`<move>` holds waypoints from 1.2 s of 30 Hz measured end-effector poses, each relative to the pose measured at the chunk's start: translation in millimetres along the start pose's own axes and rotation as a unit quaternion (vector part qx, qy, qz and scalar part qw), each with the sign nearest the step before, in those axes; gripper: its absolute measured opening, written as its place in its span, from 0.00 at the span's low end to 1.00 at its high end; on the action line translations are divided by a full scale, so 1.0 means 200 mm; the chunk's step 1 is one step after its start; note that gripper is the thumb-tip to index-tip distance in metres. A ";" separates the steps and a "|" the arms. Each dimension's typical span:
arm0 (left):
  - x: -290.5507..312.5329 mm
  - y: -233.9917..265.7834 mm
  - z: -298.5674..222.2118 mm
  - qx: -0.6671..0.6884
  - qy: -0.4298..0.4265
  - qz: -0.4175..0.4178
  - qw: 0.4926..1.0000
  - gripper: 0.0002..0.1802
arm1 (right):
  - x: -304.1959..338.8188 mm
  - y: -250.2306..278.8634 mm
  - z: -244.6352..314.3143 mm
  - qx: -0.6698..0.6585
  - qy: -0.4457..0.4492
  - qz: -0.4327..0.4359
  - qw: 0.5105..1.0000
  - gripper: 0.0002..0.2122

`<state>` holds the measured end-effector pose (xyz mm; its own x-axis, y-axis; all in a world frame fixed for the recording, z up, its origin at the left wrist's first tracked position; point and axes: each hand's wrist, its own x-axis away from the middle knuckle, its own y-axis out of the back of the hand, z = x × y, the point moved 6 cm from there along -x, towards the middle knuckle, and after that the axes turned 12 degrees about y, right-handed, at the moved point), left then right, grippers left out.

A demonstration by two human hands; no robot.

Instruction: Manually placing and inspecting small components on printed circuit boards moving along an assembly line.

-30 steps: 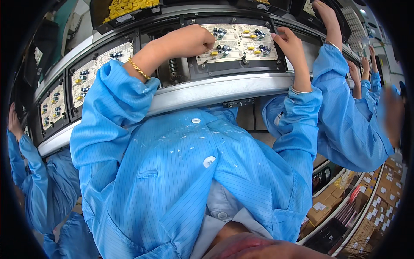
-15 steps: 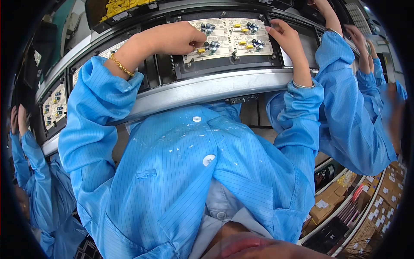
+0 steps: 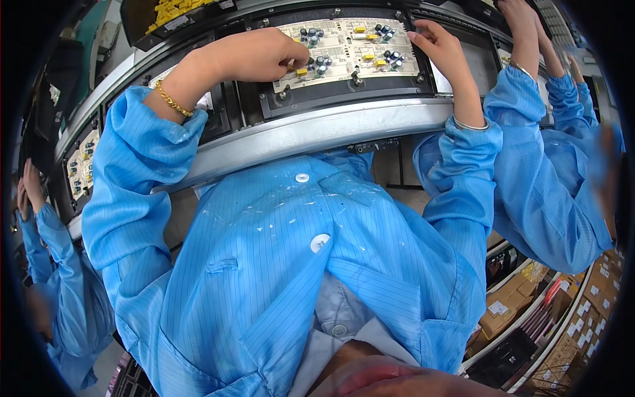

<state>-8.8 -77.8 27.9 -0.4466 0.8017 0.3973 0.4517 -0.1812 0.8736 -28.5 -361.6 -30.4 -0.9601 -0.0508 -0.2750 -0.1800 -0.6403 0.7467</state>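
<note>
A cream circuit board lies in a black carrier frame in front of me. It bears groups of dark round capacitors and yellow block-shaped parts. My left hand reaches over the board's left edge, its fingers curled in a pinch beside the lower left group. Whatever lies between those fingertips is hidden. At the board's right edge, my right hand has thumb and forefinger apart, holding nothing visible.
A metal rail runs along the near side of the line. Behind stands a black bin of yellow parts. Another populated board sits at the far left. Co-workers in blue sleeves work on both sides; cartons stand lower right.
My left hand has shifted slightly left and stays curled at the same parts group. My right hand remains by the board's right edge. The co-worker's hands at right have moved.
</note>
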 end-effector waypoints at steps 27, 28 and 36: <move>-0.08 -0.02 -0.07 -0.006 -0.041 -0.021 0.999 0.07 | 0.03 0.11 -0.02 0.041 0.004 0.013 0.999 0.19; -0.08 -0.03 -0.07 -0.013 -0.042 -0.020 0.999 0.07 | 0.04 0.11 -0.03 0.027 0.003 0.013 1.000 0.19; -0.09 -0.03 -0.10 -0.030 -0.031 -0.014 0.999 0.06 | 0.04 0.12 -0.03 0.024 0.002 0.019 1.000 0.19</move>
<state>-18.4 -102.5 21.2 -0.4097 0.8399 0.3560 0.3913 -0.1907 0.9003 -38.8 -383.0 -18.4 -0.9655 -0.0787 -0.2483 -0.1531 -0.5998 0.7854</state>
